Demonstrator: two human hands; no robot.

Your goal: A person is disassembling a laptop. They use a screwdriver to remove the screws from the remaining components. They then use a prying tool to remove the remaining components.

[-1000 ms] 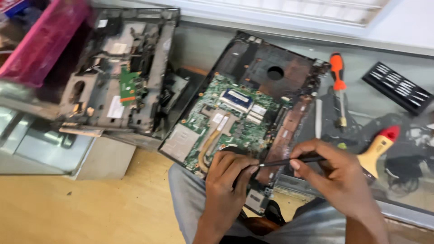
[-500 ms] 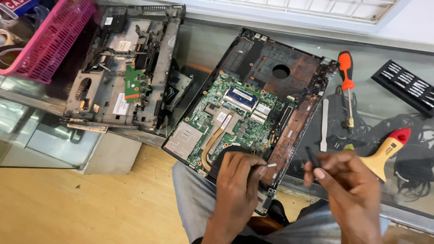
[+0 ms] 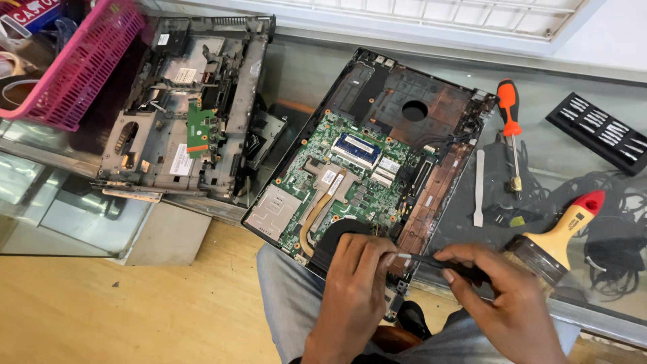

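Note:
An opened laptop base [image 3: 404,101] with a green motherboard [image 3: 350,172] lies tilted on a glass counter. My left hand [image 3: 354,283] rests on its near corner over the black fan, fingers curled against the board. My right hand [image 3: 495,296] grips a thin black screwdriver [image 3: 431,259] whose tip points left and meets my left fingertips at the board's near edge.
A second stripped grey laptop chassis [image 3: 182,114] lies to the left, beside a pink basket [image 3: 81,67]. To the right are an orange-handled screwdriver [image 3: 509,121], a white pry tool [image 3: 479,185], a brush with a red-tipped handle [image 3: 563,236], a black bit case [image 3: 600,131] and black cables [image 3: 617,222].
My right hand lifted the screwdriver away from the board half a second ago, then brought its tip back to my left fingers. The view shifted slightly.

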